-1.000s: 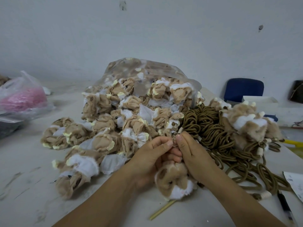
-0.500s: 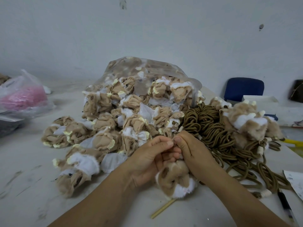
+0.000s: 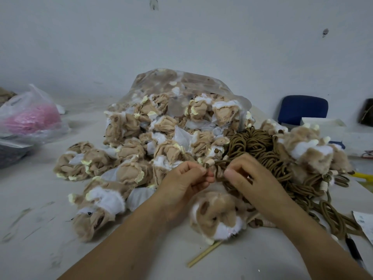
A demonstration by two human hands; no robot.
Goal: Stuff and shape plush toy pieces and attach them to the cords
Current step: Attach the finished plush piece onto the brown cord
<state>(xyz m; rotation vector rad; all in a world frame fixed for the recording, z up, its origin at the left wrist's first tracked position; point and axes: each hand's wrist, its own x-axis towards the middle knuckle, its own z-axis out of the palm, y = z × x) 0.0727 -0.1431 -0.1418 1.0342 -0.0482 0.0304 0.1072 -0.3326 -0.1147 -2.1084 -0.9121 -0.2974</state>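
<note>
Left hand (image 3: 181, 182): fingers pinched together on end of brown cord (image 3: 220, 163), just left of cord bundle (image 3: 260, 150). Right hand (image 3: 248, 178): fingers curled, clamped on same cord at bundle's near edge. Stuffed plush piece (image 3: 216, 217) lies on surface (image 3: 40, 199), near side of bundle, under both hands. Unstuffed plush pile (image 3: 141, 150) left of bundle.

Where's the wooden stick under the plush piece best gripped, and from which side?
Probably the free near end of the wooden stick, pinched across its width from above: it lies flat on the table, far end tucked under the stuffed plush piece.
</note>
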